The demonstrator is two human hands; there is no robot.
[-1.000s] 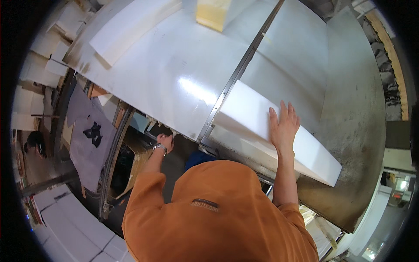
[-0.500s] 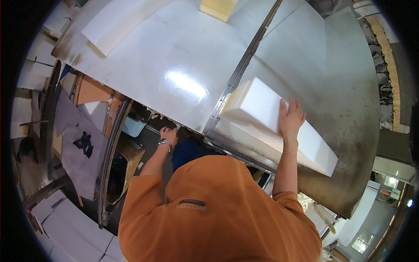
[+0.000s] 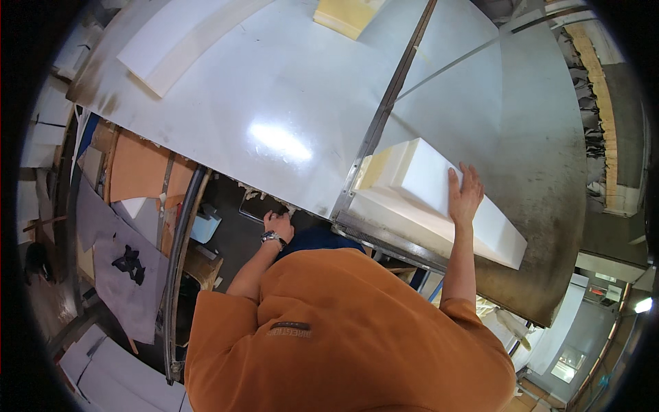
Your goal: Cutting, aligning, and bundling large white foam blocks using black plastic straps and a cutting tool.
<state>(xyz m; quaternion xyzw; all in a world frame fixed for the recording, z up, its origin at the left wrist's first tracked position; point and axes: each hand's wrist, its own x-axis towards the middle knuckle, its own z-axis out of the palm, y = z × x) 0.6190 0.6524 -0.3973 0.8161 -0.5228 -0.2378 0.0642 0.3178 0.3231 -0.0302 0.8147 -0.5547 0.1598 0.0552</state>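
White foam block (image 3: 439, 196), long and thick, lies on the big metal table (image 3: 274, 103), just right of the dark metal rail (image 3: 384, 110) that crosses the tabletop. Its near left end sits against that rail, and the cut face there looks yellowish. The block runs away to the right and toward the table's worn, stained rim.

The right hand (image 3: 465, 196) lies flat on the top face of the block, about midway along it. The right arm reaches straight up from the shoulder with the elbow nearly extended. The fingers (image 3: 458, 180) are spread and stretched out, palm down, pressing on the foam without gripping anything.

The left hand (image 3: 278, 223) is at the near edge of the table, left of the rail, where scraps of foam cling to the underside of the edge. The left arm is bent at the elbow, and a wristwatch (image 3: 272, 237) sits on the wrist. The fingers are curled at the table's edge; whether they grip the edge or only touch it cannot be told.

The person wears an orange shirt (image 3: 343, 329), which fills the lower middle of the view. Farther off on the table, a long white foam slab (image 3: 182, 38) lies at the upper left, and a yellow foam piece (image 3: 347, 15) lies at the top edge. Below the table on the left are grey sheets (image 3: 127, 275) and white panels (image 3: 103, 374) on the floor.
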